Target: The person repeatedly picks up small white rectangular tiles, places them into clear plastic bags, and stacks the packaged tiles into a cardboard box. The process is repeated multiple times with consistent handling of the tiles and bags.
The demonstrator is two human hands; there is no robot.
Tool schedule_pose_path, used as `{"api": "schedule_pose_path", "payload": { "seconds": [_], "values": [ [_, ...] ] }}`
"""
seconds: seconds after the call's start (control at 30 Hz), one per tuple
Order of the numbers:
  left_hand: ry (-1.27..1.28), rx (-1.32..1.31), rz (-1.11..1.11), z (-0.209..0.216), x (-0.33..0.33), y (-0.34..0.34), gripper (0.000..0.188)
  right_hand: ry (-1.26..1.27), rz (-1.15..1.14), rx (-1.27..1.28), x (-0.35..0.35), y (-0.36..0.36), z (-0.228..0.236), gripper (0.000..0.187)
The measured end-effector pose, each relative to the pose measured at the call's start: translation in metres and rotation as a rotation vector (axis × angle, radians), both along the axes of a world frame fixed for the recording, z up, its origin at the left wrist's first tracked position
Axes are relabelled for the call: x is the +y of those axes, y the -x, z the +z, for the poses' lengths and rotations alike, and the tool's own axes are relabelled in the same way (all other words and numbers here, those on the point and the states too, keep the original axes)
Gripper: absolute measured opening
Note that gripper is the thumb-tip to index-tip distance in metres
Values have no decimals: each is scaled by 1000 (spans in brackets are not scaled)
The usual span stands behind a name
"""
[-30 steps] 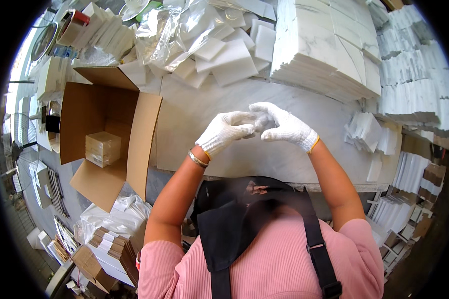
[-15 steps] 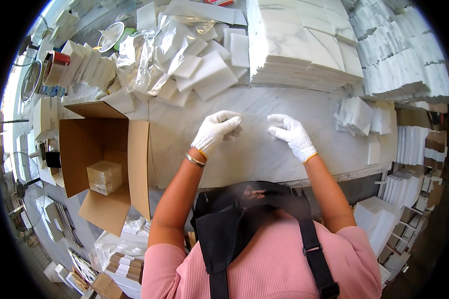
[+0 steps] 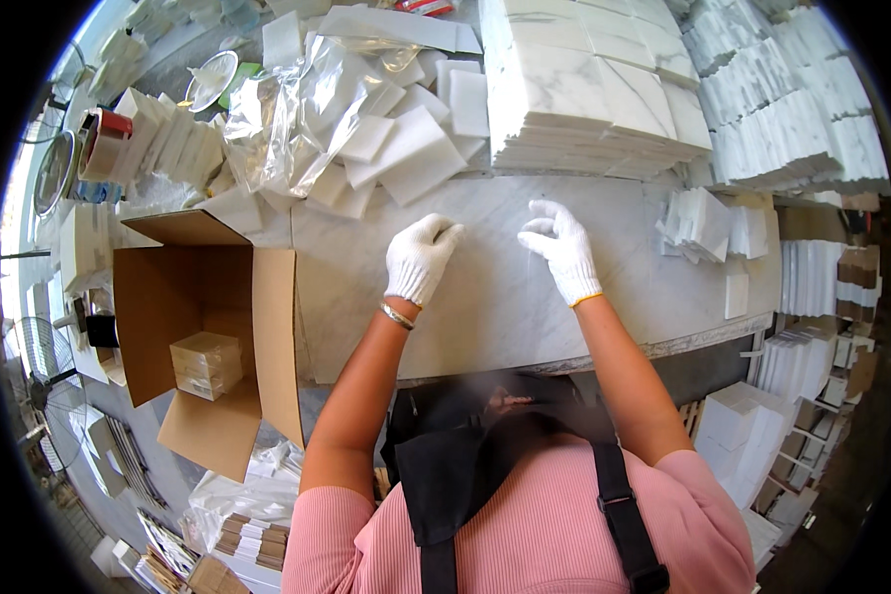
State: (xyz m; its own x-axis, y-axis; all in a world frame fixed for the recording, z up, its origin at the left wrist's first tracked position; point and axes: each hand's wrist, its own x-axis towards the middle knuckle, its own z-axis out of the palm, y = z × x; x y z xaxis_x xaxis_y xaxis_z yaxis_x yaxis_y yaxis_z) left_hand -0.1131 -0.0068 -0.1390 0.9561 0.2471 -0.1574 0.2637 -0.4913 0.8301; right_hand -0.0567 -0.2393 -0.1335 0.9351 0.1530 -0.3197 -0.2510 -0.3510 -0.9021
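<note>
White knit gloves cover both my hands above a pale marble tabletop [image 3: 366, 317]. My left hand [image 3: 421, 259] is closed, its fingers curled and the thumb tip drawn in against them; whatever is in the pinch, if anything, is hidden. A hand's width to the right, my right hand [image 3: 562, 255] is open, thumb and fingers apart with nothing between them. To the left, an open cardboard box [image 3: 275, 327] has a small wrapped block [image 3: 206, 364] inside. Beyond my left hand lie white foam sheets [image 3: 406, 158] and crumpled clear plastic film [image 3: 307, 114].
Stacked veined marble tiles [image 3: 594, 99] rise at the back, with more tile stacks [image 3: 782, 129] at the far right. Loose tile pieces [image 3: 698, 223] sit near the table's right end. Packing plastic [image 3: 252, 490] bunches below the box. A fan [image 3: 45, 381] stands far left.
My left hand has turned, and the clear scrap seen at its fingertips is out of sight. My right hand has shifted slightly left and up, its fingers pointing more upward.
</note>
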Motion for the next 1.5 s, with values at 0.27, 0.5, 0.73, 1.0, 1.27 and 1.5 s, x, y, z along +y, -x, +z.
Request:
{"api": "schedule_pose_path", "payload": {
  "seconds": [0.27, 0.5, 0.73, 1.0, 1.27, 1.5],
  "values": [
    [-362, -242, -20, -14, 3, -8, 16, 245, -22, -133, 5, -20, -2, 47],
    [-174, -204, -17, -5, 11, -9, 13, 330, 372, -626, 36, -32, 41, 53],
    [-12, -245, -29, 11, 13, -10, 13, 454, 954, -296, 69, -58, 30, 55],
    [-224, -288, -16, -8, 13, -10, 10, 467, 655, -167, 3, -63, 22, 38],
    [-404, -434, 10, -25, 9, -9, 14, 530, 490, -361, 6, -45, 9, 33],
    [-411, -394, 65, -29, 9, -8, 18, 568, 410, -433, 17, -37, 5, 35]
  ]
}}
